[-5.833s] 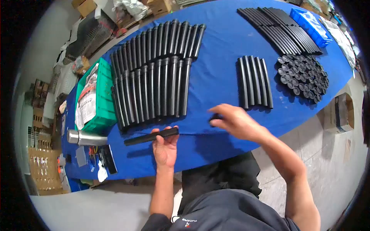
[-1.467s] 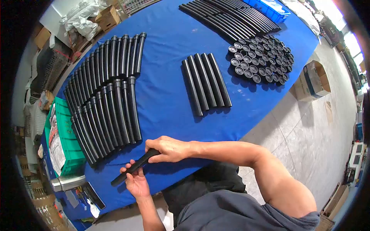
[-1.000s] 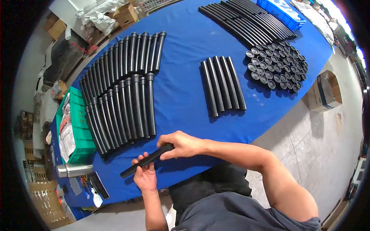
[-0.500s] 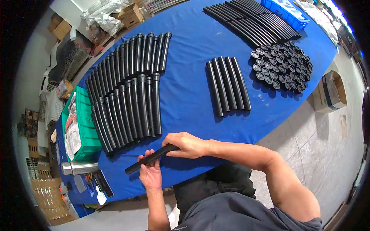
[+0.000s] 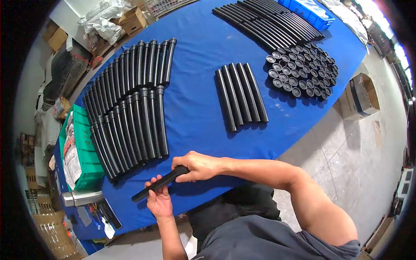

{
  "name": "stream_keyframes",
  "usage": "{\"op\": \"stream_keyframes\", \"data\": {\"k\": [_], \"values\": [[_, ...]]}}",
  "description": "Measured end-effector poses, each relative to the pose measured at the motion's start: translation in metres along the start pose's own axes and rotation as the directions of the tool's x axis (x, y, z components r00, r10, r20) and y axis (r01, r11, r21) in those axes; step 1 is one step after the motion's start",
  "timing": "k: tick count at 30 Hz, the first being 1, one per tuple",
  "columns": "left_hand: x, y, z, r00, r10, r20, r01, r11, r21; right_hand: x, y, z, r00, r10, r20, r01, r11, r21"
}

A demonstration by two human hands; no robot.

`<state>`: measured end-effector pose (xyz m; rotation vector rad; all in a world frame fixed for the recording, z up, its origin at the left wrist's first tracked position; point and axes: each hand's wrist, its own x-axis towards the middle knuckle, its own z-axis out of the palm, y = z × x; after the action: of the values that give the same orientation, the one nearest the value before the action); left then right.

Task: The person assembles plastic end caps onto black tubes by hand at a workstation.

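Both hands are on one black tube (image 5: 152,189), slanted over the front of the table. My left hand (image 5: 160,203) is palm up, its fingers and thumb closed around the tube's middle. My right hand (image 5: 200,166) grips the upper right end, thumb below and fingers over it; whether a cap sits on that end is hard to tell. Beyond my hands lie two rows of black tubes with wider capped ends (image 5: 130,130). Several plain tubes (image 5: 242,95) lie side by side in the middle of the table.
Round black caps (image 5: 303,69) are clustered at the right, below a stack of tubes (image 5: 268,21) and a blue crate (image 5: 308,12). At the left stand a green crate (image 5: 89,149) and a silver flask (image 5: 82,198), near small tools (image 5: 96,216). A cardboard box (image 5: 359,97) is on the floor.
The whole view has shifted, so the table's things appear farther left. Both hands still hold the tube, and more of its upper end now shows at my right fingers.
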<state>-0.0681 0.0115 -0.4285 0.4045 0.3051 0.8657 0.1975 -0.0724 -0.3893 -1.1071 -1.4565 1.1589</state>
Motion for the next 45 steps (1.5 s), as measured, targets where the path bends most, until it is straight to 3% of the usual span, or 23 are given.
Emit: {"op": "stream_keyframes", "data": {"k": [9, 12, 15, 21, 24, 27, 31, 34, 38, 41, 45], "values": [[-0.001, 0.001, -0.002, 1.000, 0.006, 0.013, -0.007, 0.999, 0.039, 0.000, 0.007, 0.000, 0.997, -0.077, -0.009, 0.075, 0.987, -0.143], [0.000, 0.002, -0.007, 1.000, 0.006, 0.023, -0.007, 0.999, 0.032, -0.001, 0.002, 0.002, 1.000, -0.015, -0.024, 0.014, 0.999, -0.053], [0.002, 0.000, 0.006, 1.000, -0.018, 0.010, 0.018, 1.000, 0.008, 0.003, 0.017, 0.011, 0.934, -0.324, -0.153, 0.285, 0.930, -0.232], [0.001, 0.001, -0.003, 0.999, -0.016, 0.043, 0.016, 1.000, 0.011, 0.003, 0.013, 0.009, 0.952, -0.269, -0.145, 0.233, 0.946, -0.224], [0.001, 0.003, -0.003, 0.999, -0.022, 0.033, 0.022, 1.000, 0.006, 0.001, 0.002, 0.004, 1.000, -0.025, -0.019, 0.023, 0.994, -0.106], [0.000, 0.002, -0.003, 0.999, -0.032, 0.031, 0.032, 0.999, -0.010, 0.001, 0.009, 0.006, 0.994, -0.104, -0.037, 0.100, 0.991, -0.091], [-0.001, 0.002, -0.003, 1.000, -0.018, 0.000, 0.018, 1.000, -0.007, 0.000, 0.007, 0.005, 0.998, -0.063, -0.021, 0.062, 0.997, -0.047], [-0.001, 0.001, -0.003, 1.000, -0.010, 0.006, 0.010, 1.000, -0.022, 0.000, 0.005, 0.007, 0.982, -0.166, -0.087, 0.158, 0.983, -0.092], [0.001, 0.001, -0.003, 0.999, -0.029, 0.030, 0.031, 0.999, -0.041, -0.001, -0.002, 0.007, 0.999, 0.008, -0.046, -0.005, 0.998, 0.065], [-0.001, 0.001, -0.003, 1.000, -0.004, 0.007, 0.004, 1.000, -0.020, -0.002, -0.003, 0.010, 0.998, 0.021, -0.058, -0.015, 0.995, 0.103], [0.003, -0.001, 0.002, 1.000, 0.004, 0.007, -0.004, 1.000, -0.024, 0.002, 0.013, 0.015, 0.934, -0.298, -0.199, 0.262, 0.947, -0.185]]}}
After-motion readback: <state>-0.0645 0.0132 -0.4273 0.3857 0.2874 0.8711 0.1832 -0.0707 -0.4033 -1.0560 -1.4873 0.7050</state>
